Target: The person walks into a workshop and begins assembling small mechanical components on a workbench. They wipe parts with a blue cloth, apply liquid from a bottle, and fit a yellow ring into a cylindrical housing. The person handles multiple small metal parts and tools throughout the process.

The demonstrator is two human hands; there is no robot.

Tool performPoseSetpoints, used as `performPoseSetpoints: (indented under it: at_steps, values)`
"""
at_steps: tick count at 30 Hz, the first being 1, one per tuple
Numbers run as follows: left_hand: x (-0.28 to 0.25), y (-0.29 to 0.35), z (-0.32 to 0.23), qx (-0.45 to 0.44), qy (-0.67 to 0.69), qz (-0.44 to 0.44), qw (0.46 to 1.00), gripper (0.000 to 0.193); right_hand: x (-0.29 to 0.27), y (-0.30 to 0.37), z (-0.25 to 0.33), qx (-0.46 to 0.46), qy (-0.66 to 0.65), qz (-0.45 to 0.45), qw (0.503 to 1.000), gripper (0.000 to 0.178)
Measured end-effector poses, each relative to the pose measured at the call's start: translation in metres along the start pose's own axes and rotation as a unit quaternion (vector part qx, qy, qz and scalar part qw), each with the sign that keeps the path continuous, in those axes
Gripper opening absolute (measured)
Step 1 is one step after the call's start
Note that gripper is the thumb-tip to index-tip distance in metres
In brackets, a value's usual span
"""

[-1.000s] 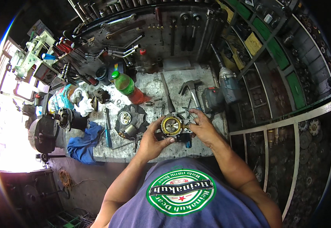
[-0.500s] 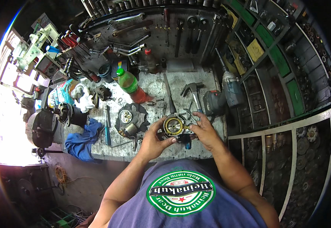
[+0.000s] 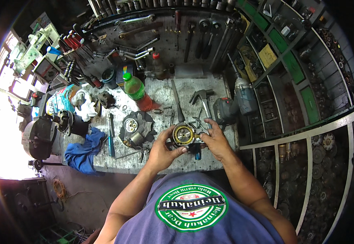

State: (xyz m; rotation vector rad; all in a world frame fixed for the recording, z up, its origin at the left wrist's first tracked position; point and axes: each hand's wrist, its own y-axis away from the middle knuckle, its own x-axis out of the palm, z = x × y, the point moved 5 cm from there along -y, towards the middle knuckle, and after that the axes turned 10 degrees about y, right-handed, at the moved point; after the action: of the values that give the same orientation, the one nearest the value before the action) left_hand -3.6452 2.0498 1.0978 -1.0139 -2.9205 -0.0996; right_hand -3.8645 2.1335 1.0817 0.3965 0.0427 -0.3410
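Note:
Over the front of the workbench I hold a round metal gear housing (image 3: 184, 134), its toothed yellowish ring facing up and looking greasy. My left hand (image 3: 162, 151) is wrapped round its left side, with the thumb along the near rim. Thumb and fingers of my right hand (image 3: 217, 143) close on the housing's right side, by a small brass-coloured lever part (image 3: 197, 135). Beneath the housing, a blue handle (image 3: 198, 154) lies on the bench, its other end hidden. Just beyond are small loose metal parts and a claw hammer (image 3: 203, 97).
On the bench are a flat file (image 3: 177, 101), a green-capped bottle (image 3: 134, 88) of red liquid, a dark tray (image 3: 147, 131) of metal parts, a blue-handled tool (image 3: 111, 144) and a blue rag (image 3: 83, 154). A cordless impact wrench (image 3: 246, 97) stands at the right edge, beside shelves.
The whole view has shifted slightly, so the bench sits a little farther left. The housing has tilted a bit in my hands; both grips stay much the same.

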Motion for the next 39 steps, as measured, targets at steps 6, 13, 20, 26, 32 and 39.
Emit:
performPoseSetpoints:
  at_steps: [6, 13, 20, 26, 32, 39]
  values:
    - [-0.002, -0.001, -0.009, 0.008, -0.080, -0.016, 0.997, 0.093, 0.001, 0.001, -0.009, -0.023, -0.028, -0.015, 0.999, 0.073]
    - [-0.036, 0.034, -0.019, 0.076, -0.085, 0.007, 0.993, 0.084, -0.025, 0.030, 0.002, -0.146, 0.118, -0.184, 0.965, 0.079]
    - [-0.253, 0.122, 0.012, 0.129, -0.260, -0.355, 0.889, 0.039, -0.030, 0.097, 0.034, -0.267, 0.062, -0.302, 0.913, 0.065]
    - [-0.393, 0.189, 0.076, -0.101, -0.489, -0.407, 0.765, 0.074, 0.019, 0.103, 0.066, -0.258, -0.241, 0.003, 0.936, 0.077]
    - [-0.409, 0.199, 0.109, -0.223, -0.507, -0.383, 0.739, 0.069, 0.068, 0.100, 0.081, -0.159, -0.440, 0.295, 0.833, 0.089]
    - [-0.442, 0.193, 0.109, -0.137, -0.496, -0.453, 0.728, 0.027, 0.135, 0.110, 0.044, -0.147, -0.324, 0.270, 0.895, 0.088]
